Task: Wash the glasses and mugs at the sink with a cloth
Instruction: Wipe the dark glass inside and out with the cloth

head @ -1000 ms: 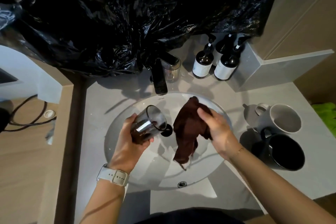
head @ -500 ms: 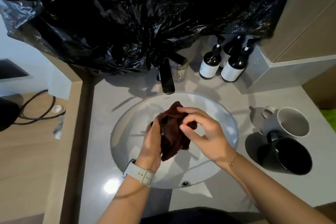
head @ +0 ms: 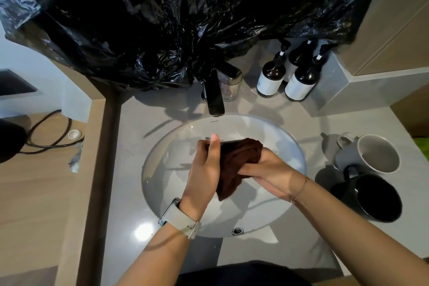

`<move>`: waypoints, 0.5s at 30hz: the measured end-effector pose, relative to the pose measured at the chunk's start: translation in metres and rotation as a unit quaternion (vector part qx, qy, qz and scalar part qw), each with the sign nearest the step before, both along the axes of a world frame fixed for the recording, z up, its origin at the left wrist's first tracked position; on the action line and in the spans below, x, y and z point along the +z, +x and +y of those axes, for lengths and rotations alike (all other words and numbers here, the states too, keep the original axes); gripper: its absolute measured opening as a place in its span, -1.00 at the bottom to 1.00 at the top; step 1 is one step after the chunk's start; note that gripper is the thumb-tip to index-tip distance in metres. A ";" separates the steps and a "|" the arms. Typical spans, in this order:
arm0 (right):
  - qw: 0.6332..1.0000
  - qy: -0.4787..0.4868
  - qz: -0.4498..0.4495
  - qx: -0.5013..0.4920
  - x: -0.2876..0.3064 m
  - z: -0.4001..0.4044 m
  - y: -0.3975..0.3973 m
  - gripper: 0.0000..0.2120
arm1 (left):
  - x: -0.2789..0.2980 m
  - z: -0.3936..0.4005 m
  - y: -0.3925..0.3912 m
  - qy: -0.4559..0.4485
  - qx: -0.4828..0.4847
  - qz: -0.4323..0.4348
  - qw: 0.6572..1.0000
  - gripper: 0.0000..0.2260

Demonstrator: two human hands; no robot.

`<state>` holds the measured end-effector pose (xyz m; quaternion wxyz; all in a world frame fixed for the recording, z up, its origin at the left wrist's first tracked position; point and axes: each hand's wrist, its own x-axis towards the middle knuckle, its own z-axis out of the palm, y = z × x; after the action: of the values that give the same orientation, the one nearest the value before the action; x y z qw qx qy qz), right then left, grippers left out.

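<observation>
Now, left hand: the left hand (head: 204,169) is raised over the sink (head: 162,193), back to the camera, thumb pointing up toward the faucet (head: 214,93), fingers curled round something wrapped in the cloth (head: 236,162); a pale watch (head: 180,219) sits on its wrist.
Right hand: the right hand (head: 269,172) lies low and turned inward, fingers pinching and pressing the cloth from the right; a thin bracelet (head: 300,190) crosses the wrist.
Cloth: dark brown, bunched between both hands over the middle of the basin; its long axis runs from upper right down to a loose tail at lower left.
Glass: hidden under the cloth and the left hand; its direction cannot be told.
Mugs: a grey mug (head: 369,153) and a black mug (head: 373,195) stand on the counter (head: 130,137) right of the sink, touching or nearly so, mouths up.
Other glass: a clear glass (head: 229,88) stands just behind the faucet.
Change: a second ago the left hand held the dark glass bare, tilted, with the cloth hanging apart in the right hand; since then the cloth has been brought over it and both hands have closed together.
</observation>
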<state>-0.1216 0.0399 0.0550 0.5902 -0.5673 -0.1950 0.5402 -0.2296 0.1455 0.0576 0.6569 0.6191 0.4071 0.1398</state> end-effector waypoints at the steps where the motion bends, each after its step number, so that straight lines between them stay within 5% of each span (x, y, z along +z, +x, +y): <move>1: 1.000 0.000 0.019 0.006 0.000 0.001 0.000 -0.73 | -0.001 0.000 0.000 0.014 -0.011 0.001 1.000 -0.54; 8: 0.962 0.069 0.229 0.130 0.012 -0.010 0.007 -0.45 | -0.014 0.011 -0.001 0.007 -0.047 0.028 0.998 -0.45; 15: 0.996 0.012 0.088 0.020 0.002 -0.005 -0.005 -0.58 | -0.005 -0.002 0.000 0.015 -0.045 0.039 0.998 -0.53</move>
<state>-0.1266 0.0348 0.0567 0.6010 -0.5063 -0.1604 0.5973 -0.2293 0.1431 0.0523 0.6366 0.6514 0.4024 0.0920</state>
